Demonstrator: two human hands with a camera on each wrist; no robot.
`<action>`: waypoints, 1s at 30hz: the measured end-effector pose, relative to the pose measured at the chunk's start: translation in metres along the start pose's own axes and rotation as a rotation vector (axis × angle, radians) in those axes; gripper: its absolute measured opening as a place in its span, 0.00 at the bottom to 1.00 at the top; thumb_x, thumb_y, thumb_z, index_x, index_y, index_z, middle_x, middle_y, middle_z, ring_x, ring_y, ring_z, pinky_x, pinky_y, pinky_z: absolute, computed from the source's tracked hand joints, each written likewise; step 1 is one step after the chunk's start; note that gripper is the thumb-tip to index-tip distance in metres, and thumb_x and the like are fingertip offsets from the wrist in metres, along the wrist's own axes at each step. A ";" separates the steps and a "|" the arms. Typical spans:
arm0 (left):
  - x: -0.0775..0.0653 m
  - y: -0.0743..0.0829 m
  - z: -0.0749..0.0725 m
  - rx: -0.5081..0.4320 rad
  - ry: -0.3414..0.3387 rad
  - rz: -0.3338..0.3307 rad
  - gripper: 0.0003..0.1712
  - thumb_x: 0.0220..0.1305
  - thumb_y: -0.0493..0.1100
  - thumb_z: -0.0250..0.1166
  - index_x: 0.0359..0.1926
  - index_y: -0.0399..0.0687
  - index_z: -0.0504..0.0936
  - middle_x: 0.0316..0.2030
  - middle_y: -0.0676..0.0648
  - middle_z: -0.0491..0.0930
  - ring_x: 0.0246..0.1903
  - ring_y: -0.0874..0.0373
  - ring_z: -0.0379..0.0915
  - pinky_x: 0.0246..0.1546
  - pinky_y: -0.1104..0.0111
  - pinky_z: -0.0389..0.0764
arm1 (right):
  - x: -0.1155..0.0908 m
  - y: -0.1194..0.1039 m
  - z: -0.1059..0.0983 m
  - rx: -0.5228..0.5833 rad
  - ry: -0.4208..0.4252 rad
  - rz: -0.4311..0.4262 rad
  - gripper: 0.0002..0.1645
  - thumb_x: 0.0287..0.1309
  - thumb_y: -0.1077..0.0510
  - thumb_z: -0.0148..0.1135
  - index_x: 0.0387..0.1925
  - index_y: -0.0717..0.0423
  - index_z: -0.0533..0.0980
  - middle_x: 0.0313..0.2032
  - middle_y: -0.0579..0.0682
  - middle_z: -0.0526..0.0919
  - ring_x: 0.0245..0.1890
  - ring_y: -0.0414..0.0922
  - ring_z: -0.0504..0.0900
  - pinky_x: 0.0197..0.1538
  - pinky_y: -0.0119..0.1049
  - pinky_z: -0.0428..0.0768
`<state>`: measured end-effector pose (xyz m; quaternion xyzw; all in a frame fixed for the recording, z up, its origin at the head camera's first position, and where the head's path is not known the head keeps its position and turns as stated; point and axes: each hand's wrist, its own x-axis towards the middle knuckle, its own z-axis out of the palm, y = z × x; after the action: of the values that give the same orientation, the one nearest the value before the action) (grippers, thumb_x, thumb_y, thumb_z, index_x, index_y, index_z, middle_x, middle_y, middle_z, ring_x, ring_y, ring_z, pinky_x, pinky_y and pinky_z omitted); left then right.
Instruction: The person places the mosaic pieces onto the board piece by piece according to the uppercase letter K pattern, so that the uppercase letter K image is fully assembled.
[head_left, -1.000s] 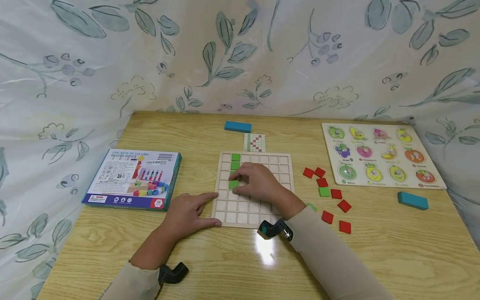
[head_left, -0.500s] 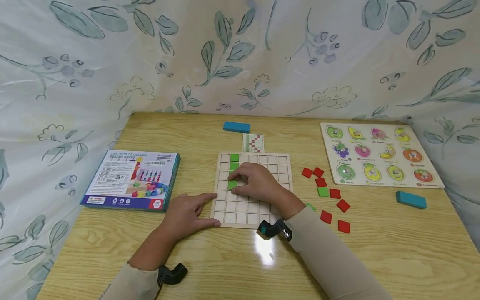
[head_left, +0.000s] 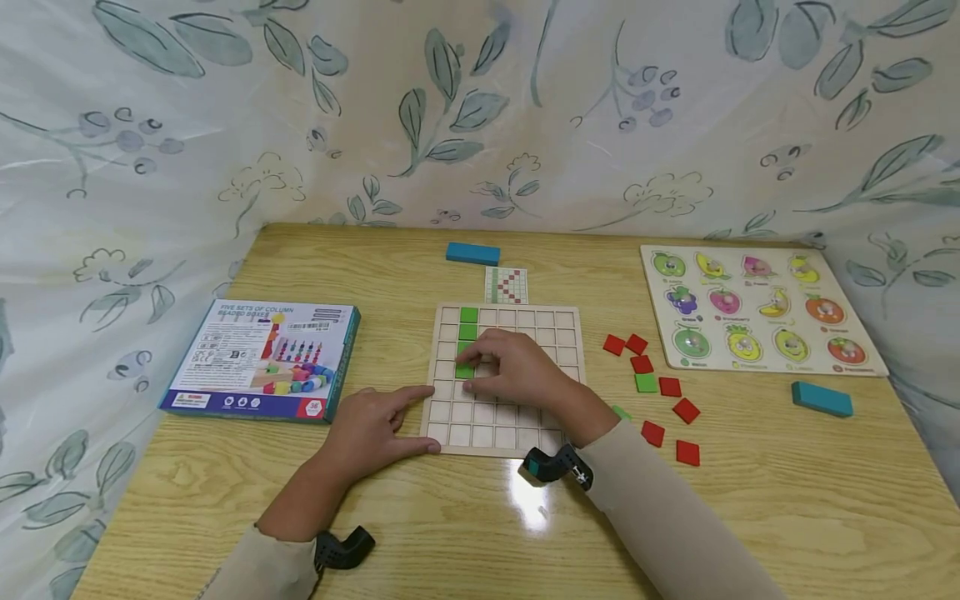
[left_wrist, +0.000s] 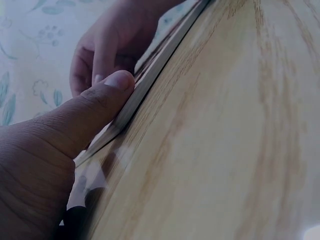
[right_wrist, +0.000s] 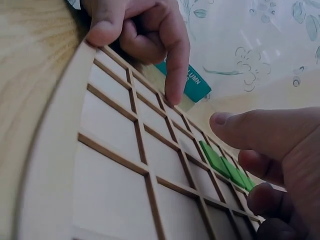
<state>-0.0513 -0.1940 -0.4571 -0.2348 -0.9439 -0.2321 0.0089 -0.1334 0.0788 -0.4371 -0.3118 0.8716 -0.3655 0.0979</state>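
A wooden grid board [head_left: 483, 414] lies on the table. Several green square tiles [head_left: 468, 315] sit in its second column from the left, running down from the far edge. My right hand [head_left: 517, 367] is over that column, index fingertip right at the nearest green tile. In the right wrist view its thumb [right_wrist: 240, 127] and fingers stand apart with nothing between them, close to the green tiles [right_wrist: 214, 158]. My left hand [head_left: 371, 433] touches the board's left side, index fingertip on the left edge and thumb [left_wrist: 107, 97] at the near corner.
Loose red tiles [head_left: 670, 387] and a green tile [head_left: 646, 383] lie right of the board. A pattern card [head_left: 507, 285] and a blue block [head_left: 472, 253] lie behind it. A boxed set [head_left: 258, 358] is left; a fruit puzzle board [head_left: 765, 312] and another blue block [head_left: 822, 399] are right.
My right hand's thumb and index finger have spread slightly apart, and the right wrist has shifted a little to the right. The left hand and the tiles stay in place.
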 end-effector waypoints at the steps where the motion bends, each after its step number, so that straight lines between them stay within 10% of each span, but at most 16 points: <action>1: 0.000 0.000 0.000 0.000 0.000 0.001 0.44 0.50 0.70 0.81 0.65 0.58 0.86 0.18 0.66 0.59 0.18 0.69 0.49 0.31 0.65 0.62 | -0.001 -0.001 -0.001 0.004 -0.002 -0.001 0.19 0.61 0.52 0.80 0.53 0.46 0.89 0.44 0.40 0.84 0.38 0.40 0.76 0.43 0.38 0.76; 30: -0.001 -0.001 0.002 0.003 0.012 -0.006 0.44 0.48 0.70 0.82 0.65 0.58 0.86 0.17 0.65 0.58 0.19 0.68 0.49 0.30 0.66 0.60 | -0.072 -0.005 -0.036 0.026 0.008 0.088 0.21 0.60 0.53 0.81 0.55 0.48 0.88 0.42 0.42 0.85 0.30 0.39 0.75 0.37 0.37 0.76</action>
<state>-0.0502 -0.1943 -0.4595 -0.2307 -0.9449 -0.2320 0.0144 -0.0891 0.1411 -0.4122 -0.2703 0.8801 -0.3732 0.1146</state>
